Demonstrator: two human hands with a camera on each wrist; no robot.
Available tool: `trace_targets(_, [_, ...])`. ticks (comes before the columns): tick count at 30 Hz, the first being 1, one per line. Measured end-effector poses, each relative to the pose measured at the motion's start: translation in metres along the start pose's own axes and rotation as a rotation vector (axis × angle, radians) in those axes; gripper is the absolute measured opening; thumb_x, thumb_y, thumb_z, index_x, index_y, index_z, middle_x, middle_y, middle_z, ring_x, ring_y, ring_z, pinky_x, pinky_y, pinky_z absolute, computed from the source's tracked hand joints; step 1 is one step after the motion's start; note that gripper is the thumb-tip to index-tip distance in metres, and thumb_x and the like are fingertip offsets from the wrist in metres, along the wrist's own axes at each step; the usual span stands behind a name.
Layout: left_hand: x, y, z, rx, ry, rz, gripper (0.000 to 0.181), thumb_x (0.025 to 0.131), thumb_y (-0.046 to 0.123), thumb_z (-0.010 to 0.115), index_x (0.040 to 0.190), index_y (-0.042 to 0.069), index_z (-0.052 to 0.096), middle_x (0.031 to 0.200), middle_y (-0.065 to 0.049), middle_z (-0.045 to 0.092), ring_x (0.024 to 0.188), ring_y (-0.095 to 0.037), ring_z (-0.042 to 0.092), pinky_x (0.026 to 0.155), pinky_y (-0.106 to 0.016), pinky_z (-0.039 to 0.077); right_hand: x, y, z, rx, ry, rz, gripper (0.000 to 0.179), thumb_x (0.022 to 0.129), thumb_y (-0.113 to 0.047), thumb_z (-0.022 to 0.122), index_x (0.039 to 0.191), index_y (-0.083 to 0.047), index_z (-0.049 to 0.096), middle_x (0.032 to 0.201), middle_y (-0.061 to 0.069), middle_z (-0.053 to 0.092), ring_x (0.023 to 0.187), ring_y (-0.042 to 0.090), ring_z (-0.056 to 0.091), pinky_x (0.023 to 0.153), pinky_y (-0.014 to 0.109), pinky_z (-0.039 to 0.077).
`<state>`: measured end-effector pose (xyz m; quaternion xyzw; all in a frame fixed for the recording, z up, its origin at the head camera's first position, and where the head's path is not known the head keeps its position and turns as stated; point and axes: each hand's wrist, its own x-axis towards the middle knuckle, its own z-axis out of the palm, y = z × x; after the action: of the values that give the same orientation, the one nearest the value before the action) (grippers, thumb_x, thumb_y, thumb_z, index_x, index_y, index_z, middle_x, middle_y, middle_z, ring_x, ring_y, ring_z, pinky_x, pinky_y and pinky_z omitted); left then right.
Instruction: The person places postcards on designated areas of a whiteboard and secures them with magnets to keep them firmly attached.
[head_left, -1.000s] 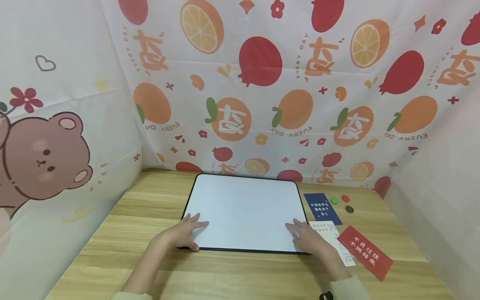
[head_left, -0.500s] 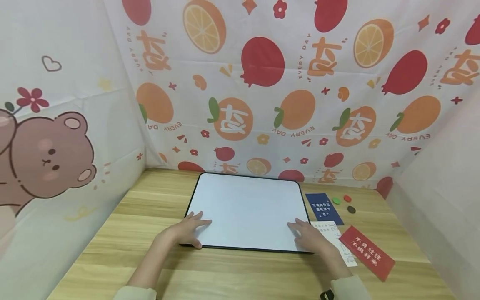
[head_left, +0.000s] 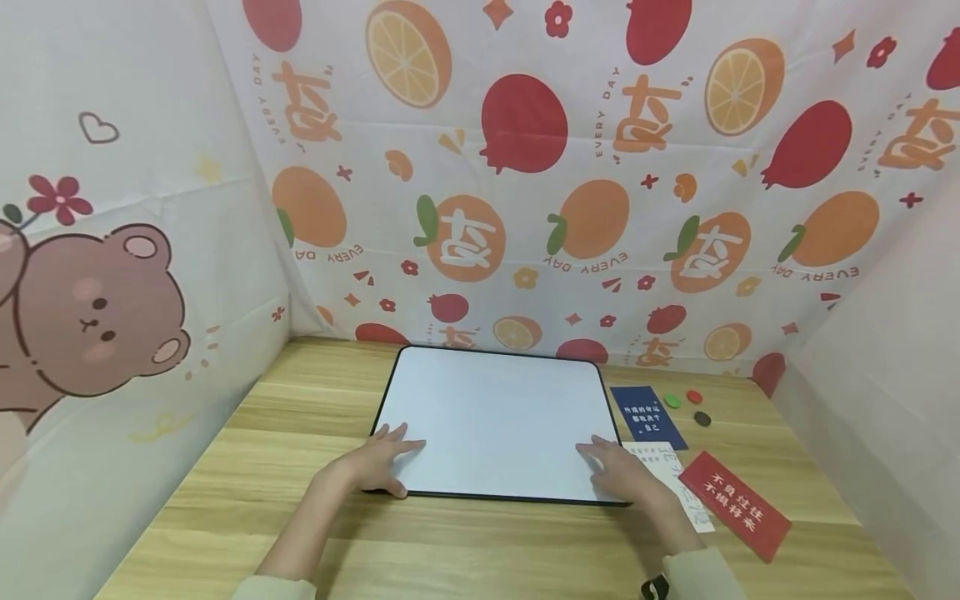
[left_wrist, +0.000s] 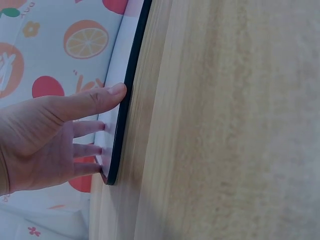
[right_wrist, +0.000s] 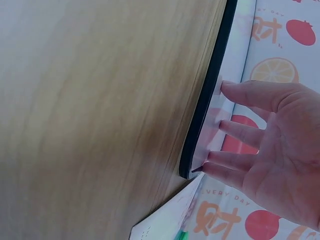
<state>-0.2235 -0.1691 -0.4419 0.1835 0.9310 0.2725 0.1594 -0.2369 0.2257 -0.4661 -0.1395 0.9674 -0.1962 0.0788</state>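
Note:
A whiteboard (head_left: 495, 417) with a thin black frame lies flat on the wooden table. My left hand (head_left: 375, 462) rests at its near left corner, fingers spread on the white surface. In the left wrist view the thumb (left_wrist: 116, 91) touches the black near edge (left_wrist: 120, 132), and the other fingertips meet the board behind it. At the near right corner my right hand (head_left: 618, 471) touches the surface with spread fingertips, also visible in the right wrist view, where the thumb (right_wrist: 232, 89) lies just inside the black edge (right_wrist: 202, 110).
Right of the whiteboard lie a dark blue card (head_left: 647, 417), a white card with writing (head_left: 686, 500) and a red card (head_left: 738, 507). Behind them are green (head_left: 672, 401), red (head_left: 693, 397) and black (head_left: 702, 418) round pieces. A fruit-printed cloth (head_left: 525, 208) hangs behind the table.
The head view has shifted slightly. The whiteboard's near left corner sits a little farther from me than a second ago, with the left hand moved along. Both hands stay on the board.

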Motion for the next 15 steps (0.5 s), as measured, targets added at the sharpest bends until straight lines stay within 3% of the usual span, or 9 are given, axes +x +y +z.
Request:
trace_targets(7, [0.000,-0.006,-0.001,-0.002,0.013,0.041,0.062,0.073,0.019,0.077,0.128,0.001,0.053,0.141,-0.032,0.025,0.128,-0.053,0.013,0.097,-0.065,0.019,0.001,0.001,0.001,0.001,-0.001,0.023,0.046,0.083,-0.004,0.062,0.128,-0.010,0.056,0.137,0.019,0.041,0.126,0.038,0.034,0.100,0.053,0.029])
trace_targets(12, [0.003,-0.017,0.000,0.037,0.155,0.116,0.049,0.081,0.024,0.070,0.121,-0.002,0.057,0.131,-0.030,0.042,0.122,-0.050,0.031,0.097,-0.060,0.027,0.001,0.001,0.001,-0.002,0.000,0.027,0.046,0.082,-0.004,0.062,0.127,-0.010,0.056,0.137,0.019,0.040,0.126,0.038,0.034,0.100,0.053,0.029])
trace_targets(15, [0.003,-0.024,0.000,0.051,0.241,0.089,0.044,0.084,0.019,0.067,0.121,-0.002,0.057,0.129,-0.029,0.045,0.120,-0.046,0.036,0.097,-0.057,0.029,0.002,0.002,0.002,-0.011,0.001,0.021,0.046,0.082,-0.004,0.062,0.127,-0.010,0.056,0.137,0.019,0.041,0.126,0.038,0.034,0.100,0.053,0.029])
